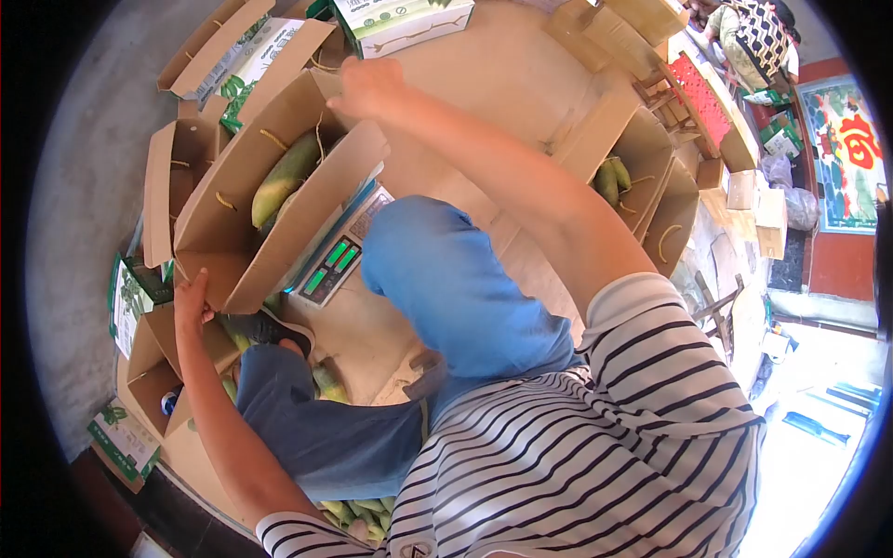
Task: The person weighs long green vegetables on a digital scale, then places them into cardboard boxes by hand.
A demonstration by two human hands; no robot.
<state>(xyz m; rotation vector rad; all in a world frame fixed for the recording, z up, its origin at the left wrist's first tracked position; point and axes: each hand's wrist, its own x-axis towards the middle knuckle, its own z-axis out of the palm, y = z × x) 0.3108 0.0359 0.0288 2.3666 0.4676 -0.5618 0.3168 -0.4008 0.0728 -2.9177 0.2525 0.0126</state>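
An open cardboard box point(307, 228) stands tilted in view on a digital scale point(333, 265) with lit green displays. Inside it lie long green vegetables point(284, 179), possibly radishes; the box walls hide part of them. My left hand point(193, 298) pinches the near-left corner of the box at a flap. At the opposite end, my right hand point(367, 88) has its fingers curled over the box's edge flap. Rope handles show on the box wall.
Printed cartons point(405, 26) and open boxes point(181, 158) line the left and top. Another open box point(642, 177) with green vegetables stands to the right. Loose green vegetables point(367, 511) lie beside my legs. A person point(753, 42) bends at the far upper right.
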